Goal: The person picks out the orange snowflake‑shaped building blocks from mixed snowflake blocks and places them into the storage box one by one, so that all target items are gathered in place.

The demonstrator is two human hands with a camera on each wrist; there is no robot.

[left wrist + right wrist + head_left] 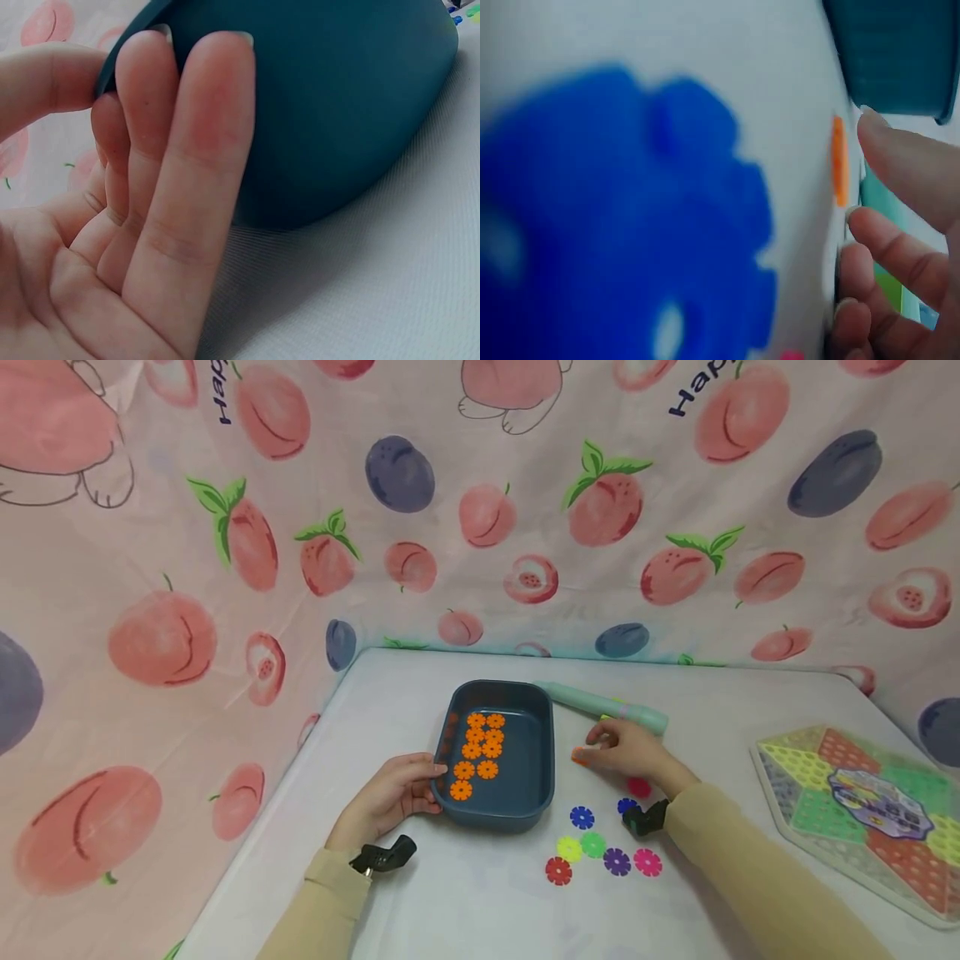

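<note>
My left hand (396, 789) grips the left side of a dark blue-green basin (525, 820), a digit hooked over the rim and other fingers along the outer wall. Inside, several orange snowflake discs (487, 769) lie in two rough columns towards the left. Right of the basin, my right hand (626, 750) reaches low over the table. A single orange snowflake disc (840, 161) lies at its thumb and index fingertips, which are spread apart. Close to the right wrist camera a blue snowflake disc (697, 217) looms large and blurred.
In front of the right hand lie loose snowflake discs: blue (582, 817), yellow (569, 849), green (593, 845), purple (617, 862), pink (648, 862) and red (558, 871). A mint-green tube (600, 701) lies behind. At right is a clear hexagonal case (862, 814) with coloured triangles.
</note>
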